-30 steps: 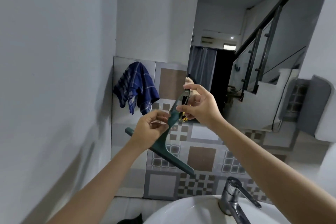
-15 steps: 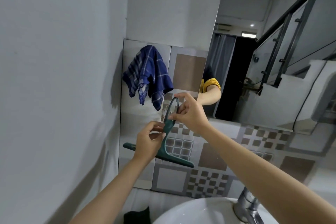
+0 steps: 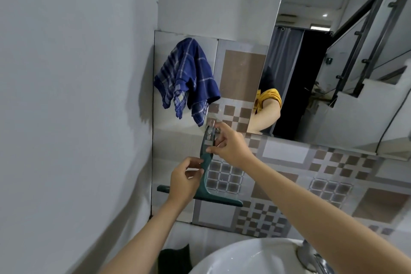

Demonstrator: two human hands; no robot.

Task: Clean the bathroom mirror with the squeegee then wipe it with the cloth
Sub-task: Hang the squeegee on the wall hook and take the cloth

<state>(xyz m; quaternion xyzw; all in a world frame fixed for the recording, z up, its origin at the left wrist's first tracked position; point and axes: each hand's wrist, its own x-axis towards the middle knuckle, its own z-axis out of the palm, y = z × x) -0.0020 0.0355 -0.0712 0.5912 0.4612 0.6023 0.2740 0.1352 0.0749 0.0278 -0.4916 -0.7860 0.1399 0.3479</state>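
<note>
Two hands held a dark green squeegee point(image 3: 205, 171) upright in front of the patterned tile wall point(image 3: 287, 182), blade at the bottom & roughly level. The right hand point(image 3: 229, 147) pinched the upper handle w/ thumb & fingers; the left hand point(image 3: 184, 181) gripped the handle's lower part, just above the blade. A blue checked cloth point(image 3: 186, 78) hung on the wall, up & left of the squeegee. The mirror point(image 3: 333, 73) stood to the right, reflecting a yellow sleeve. Near edge: white basin point(image 3: 244, 256) & chrome tap point(image 3: 311, 258).
</note>
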